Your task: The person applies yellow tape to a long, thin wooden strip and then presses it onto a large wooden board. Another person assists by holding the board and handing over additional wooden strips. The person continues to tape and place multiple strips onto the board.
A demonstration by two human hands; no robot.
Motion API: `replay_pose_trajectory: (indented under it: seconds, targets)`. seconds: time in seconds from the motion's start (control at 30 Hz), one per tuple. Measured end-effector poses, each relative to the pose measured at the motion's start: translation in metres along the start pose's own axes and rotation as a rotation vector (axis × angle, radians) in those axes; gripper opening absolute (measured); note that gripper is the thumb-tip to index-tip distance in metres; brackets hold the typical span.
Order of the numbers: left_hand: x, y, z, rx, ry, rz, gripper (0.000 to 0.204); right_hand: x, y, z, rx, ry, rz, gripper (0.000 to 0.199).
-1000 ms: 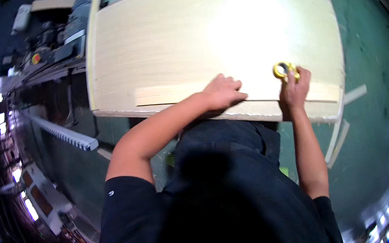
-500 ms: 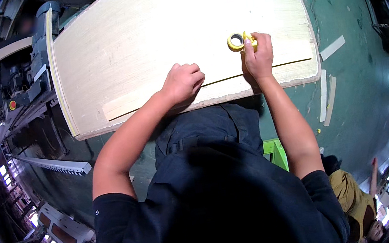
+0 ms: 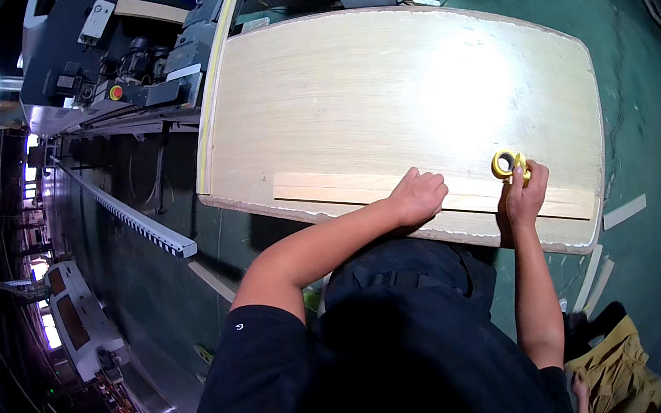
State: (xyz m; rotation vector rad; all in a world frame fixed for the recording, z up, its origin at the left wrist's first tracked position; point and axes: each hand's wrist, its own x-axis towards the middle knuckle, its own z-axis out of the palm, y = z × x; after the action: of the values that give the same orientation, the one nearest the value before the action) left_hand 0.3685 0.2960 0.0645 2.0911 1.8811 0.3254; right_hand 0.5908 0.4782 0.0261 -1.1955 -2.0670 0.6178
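A long, light wooden strip [image 3: 318,188] lies along the near edge of a pale wooden board [image 3: 334,99]. Over the middle of the strip rests my left hand [image 3: 418,196], fingers curled closed; what they pinch, if anything, is hidden. To its right, my right hand [image 3: 528,189] grips a yellow tape dispenser with a roll of tape [image 3: 499,164]. The roll stands out to the left of my fingers, just above the strip.
A machine with a motor [image 3: 201,28] and a red button [image 3: 116,93] stands at the far left. A long toothed rail [image 3: 178,243] extends below it. Wood offcuts [image 3: 625,211] lie on the green floor at right. Another person's tan clothing [image 3: 614,361] shows at lower right.
The view has swung, so the board and both hands sit lower and farther right in the picture. Both hands keep much the same places over the strip, the right still holding the tape dispenser.
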Motion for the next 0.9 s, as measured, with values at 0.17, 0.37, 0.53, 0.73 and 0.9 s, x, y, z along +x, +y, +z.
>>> replay_pose_trajectory:
  seconds: [0.17,0.37,0.53,0.73,0.9]
  targets:
    - [-0.021,-0.01,0.001,-0.008,-0.048,-0.189,0.015,0.001,-0.007,-0.002,-0.001,-0.004,0.041,0.027]
    - [-0.048,-0.013,0.001,-0.035,0.182,-0.269,0.008,0.003,-0.001,-0.001,-0.024,0.011,-0.011,0.028]
    - [-0.058,-0.02,-0.006,-0.144,0.242,-0.373,0.009,0.001,0.002,0.001,-0.038,0.026,-0.012,0.028]
    - [-0.086,-0.031,-0.009,-0.151,0.267,-0.454,0.01,0.0,0.004,0.003,-0.046,0.029,-0.017,0.028]
    - [-0.116,-0.045,-0.009,-0.225,0.387,-0.567,0.007,0.0,0.004,0.004,-0.041,0.035,-0.017,0.028]
